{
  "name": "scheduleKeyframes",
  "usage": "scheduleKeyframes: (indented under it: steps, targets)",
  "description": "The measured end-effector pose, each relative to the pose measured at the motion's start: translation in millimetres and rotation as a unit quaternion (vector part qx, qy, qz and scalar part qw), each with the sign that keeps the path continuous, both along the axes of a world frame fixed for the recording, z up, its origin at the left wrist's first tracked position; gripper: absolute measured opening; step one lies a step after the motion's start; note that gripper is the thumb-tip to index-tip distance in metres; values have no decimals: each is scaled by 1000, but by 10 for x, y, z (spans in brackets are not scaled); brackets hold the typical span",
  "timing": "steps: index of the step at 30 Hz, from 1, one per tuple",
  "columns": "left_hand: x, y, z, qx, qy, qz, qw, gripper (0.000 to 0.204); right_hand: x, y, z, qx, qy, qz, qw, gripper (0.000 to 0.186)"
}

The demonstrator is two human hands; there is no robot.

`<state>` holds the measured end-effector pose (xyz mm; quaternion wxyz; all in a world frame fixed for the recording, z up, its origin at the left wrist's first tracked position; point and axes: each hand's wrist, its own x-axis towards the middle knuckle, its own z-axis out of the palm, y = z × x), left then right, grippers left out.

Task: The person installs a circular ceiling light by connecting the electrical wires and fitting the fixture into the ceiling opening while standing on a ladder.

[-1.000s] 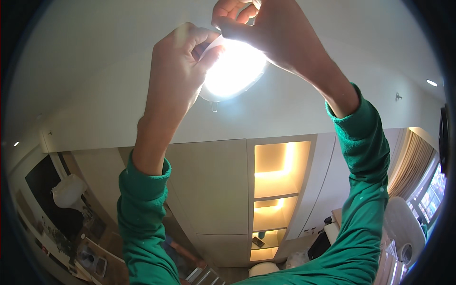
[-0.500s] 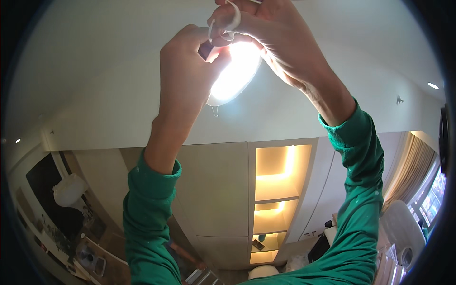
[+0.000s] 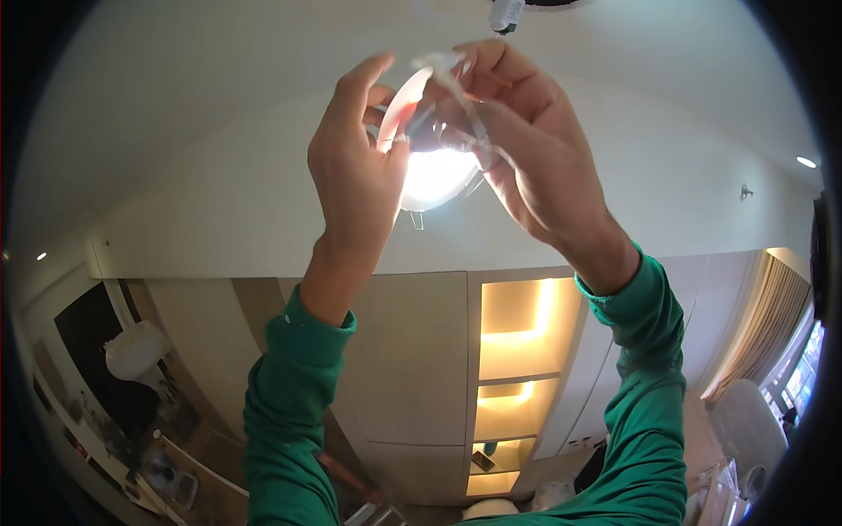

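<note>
A round lit lamp (image 3: 438,175) with a white rim and a small wire clip hangs between my hands at ceiling height. My left hand (image 3: 355,175) grips its left side, index finger lifted away, thumb near clear plastic. My right hand (image 3: 544,167) is pinched on crumpled translucent plastic film (image 3: 452,92) with a whitish strip, across the lamp's upper part; its fingertips are partly blurred. Above them, a dark opening (image 3: 553,3) shows at the top edge, with a small white cylindrical fitting (image 3: 507,13) beside it.
Below are pale cabinet doors (image 3: 412,359) and lit shelves (image 3: 517,324). A white globe lamp (image 3: 132,351) is at left; a curtain (image 3: 754,324) and chair back (image 3: 754,421) at right. Another person's arm (image 3: 342,473) shows low behind my left sleeve.
Both hands and the lamp have moved lower in view, uncovering the opening and fitting above. My left index finger has lifted, and the plastic now spreads between the hands.
</note>
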<state>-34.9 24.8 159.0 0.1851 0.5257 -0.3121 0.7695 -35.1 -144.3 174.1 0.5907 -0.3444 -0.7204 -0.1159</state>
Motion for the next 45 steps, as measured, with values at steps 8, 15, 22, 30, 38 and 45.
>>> scheduleKeyframes:
  steps: [8,15,22,30,38,45]
  targets:
    - [106,55,-110,26,52,-64,996,33,1,226,4,19,6,-10,1000,17]
    - [73,236,-180,69,95,-33,993,49,196,240,-14,22,26,-45,998,19]
    - [-18,427,-231,150,39,26,988,46,284,251,-138,-11,85,87,993,14]
    - [-279,523,-353,255,145,-20,956,63,284,132,-396,-29,139,130,981,17]
    - [-54,491,-485,80,129,-33,988,46,8,-7,-1164,-17,132,21,991,17]
    - [-54,579,-517,70,145,-28,986,48,201,-291,-1659,57,-29,-159,985,16]
